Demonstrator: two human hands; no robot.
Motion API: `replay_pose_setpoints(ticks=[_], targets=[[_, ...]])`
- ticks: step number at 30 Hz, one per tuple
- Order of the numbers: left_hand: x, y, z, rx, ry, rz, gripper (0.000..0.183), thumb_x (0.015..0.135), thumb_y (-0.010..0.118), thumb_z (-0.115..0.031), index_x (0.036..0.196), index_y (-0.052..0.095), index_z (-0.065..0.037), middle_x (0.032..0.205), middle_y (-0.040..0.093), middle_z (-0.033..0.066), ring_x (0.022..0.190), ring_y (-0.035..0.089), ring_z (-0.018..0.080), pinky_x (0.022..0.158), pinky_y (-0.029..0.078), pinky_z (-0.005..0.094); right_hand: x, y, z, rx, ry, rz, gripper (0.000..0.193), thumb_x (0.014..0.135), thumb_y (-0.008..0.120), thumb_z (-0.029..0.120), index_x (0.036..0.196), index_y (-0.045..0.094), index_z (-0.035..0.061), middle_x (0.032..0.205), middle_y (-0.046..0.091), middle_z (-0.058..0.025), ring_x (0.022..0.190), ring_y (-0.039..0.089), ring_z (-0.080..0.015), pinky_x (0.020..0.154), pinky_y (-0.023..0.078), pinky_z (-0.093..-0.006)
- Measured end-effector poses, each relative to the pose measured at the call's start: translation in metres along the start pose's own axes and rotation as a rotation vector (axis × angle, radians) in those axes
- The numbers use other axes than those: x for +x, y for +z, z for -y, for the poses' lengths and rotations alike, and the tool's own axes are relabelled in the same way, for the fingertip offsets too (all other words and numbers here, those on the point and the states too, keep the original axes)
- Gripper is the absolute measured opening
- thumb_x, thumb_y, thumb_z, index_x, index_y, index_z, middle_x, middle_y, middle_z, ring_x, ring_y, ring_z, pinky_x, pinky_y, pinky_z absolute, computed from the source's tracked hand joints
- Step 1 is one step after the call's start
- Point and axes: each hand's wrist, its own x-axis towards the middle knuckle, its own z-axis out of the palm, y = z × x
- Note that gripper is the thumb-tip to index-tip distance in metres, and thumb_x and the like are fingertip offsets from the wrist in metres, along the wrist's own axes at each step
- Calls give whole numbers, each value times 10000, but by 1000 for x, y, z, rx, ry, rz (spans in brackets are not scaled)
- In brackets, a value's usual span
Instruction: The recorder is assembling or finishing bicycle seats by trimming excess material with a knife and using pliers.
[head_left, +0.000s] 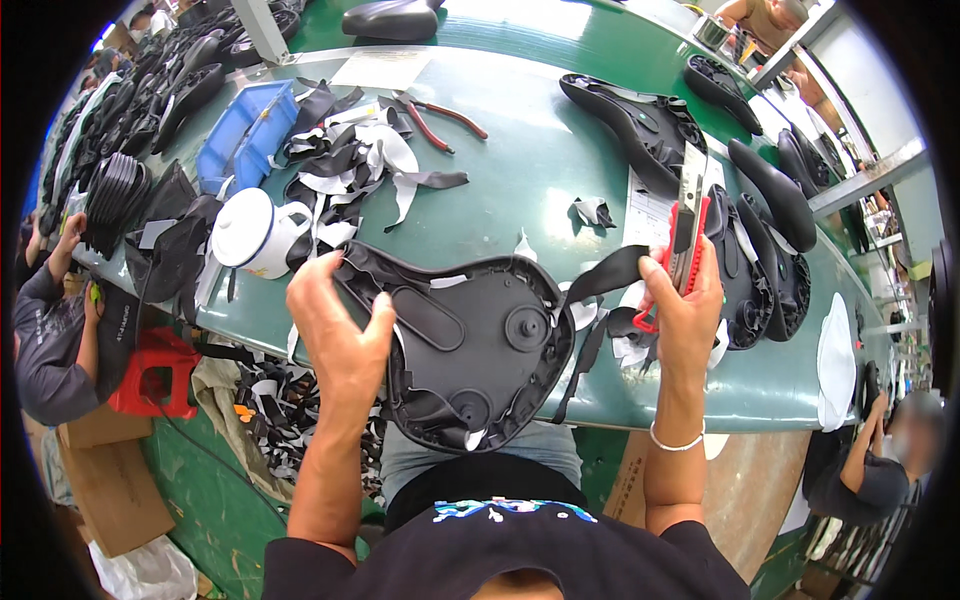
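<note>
A black bicycle saddle (475,365) lies upside down at the table's front edge, its hollow underside with round bosses facing up. My left hand (345,325) grips its narrow left end, thumb over the rim and fingers at the far edge. In my right hand (688,315) is a red utility knife (686,235), its blade end pointing up and away. The same hand pinches the end of a black strip of cover material (608,272), stretched out from the saddle's right rim. Another dark strip (582,370) hangs beside that rim.
Black and white scraps (350,165) pile behind the saddle, near red-handled pliers (440,120), a blue bin (245,135) and a white enamel mug (258,232). More saddles (640,130) lie at the right. People work at left, right and far right.
</note>
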Motion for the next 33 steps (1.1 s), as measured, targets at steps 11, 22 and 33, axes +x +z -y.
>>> replay_pose_setpoints(ticks=[11, 22, 33], targets=[[38, 47, -45, -329, 320, 834, 246, 937, 585, -242, 825, 632, -28, 756, 564, 119, 733, 475, 291, 777, 323, 388, -42, -40, -15, -597, -459, 469, 619, 828, 732, 101, 1393, 480, 81, 1016, 694, -130, 732, 677, -211, 652, 540, -319], [40, 36, -52, -1423, -624, 635, 228, 969, 551, -215, 932, 590, 7, 764, 647, 117, 739, 594, 155, 713, 461, 289, -81, -13, 26, -1063, -324, 442, 531, 886, 656, 181, 1396, 508, 174, 605, 542, -84, 460, 539, -264, 442, 392, -396], [63, 28, -39, -753, 165, 549, 237, 878, 643, -262, 928, 627, -31, 811, 642, 83, 828, 601, 222, 748, 490, 344, -72, 3, 24, -1264, -273, 409, 472, 890, 626, 184, 1352, 535, 167, 626, 599, -105, 511, 574, -322, 468, 395, -418]])
